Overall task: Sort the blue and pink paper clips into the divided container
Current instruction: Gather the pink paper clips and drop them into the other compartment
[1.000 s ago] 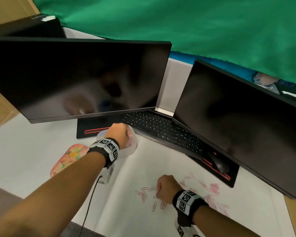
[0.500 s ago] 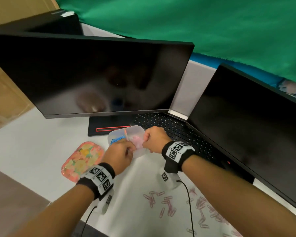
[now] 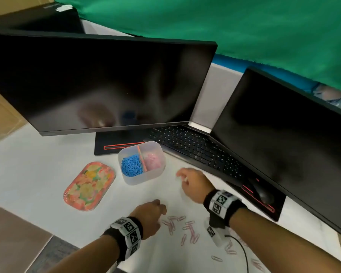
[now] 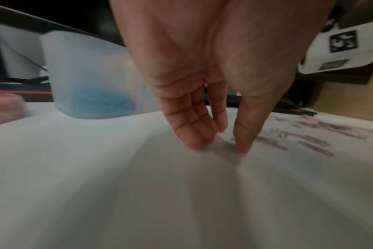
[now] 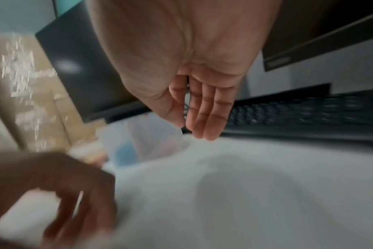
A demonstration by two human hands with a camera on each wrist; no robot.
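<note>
Fingertips (image 4: 199, 143) of left hand (image 3: 149, 215) reach down, apart, empty, toward loose pink paper clips (image 3: 182, 228) for next pickup. Right hand (image 3: 195, 184) relaxed, empty, beside divided container (image 3: 141, 179), probably after dropping.

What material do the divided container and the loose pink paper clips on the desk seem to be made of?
Divided container: probably frosted, translucent plastic; the blue clips inside show hazily through its wall.

Loose pink paper clips: thin bent wire loops in an even pink, which suggests coated metal, though solid plastic cannot be ruled out.
</note>
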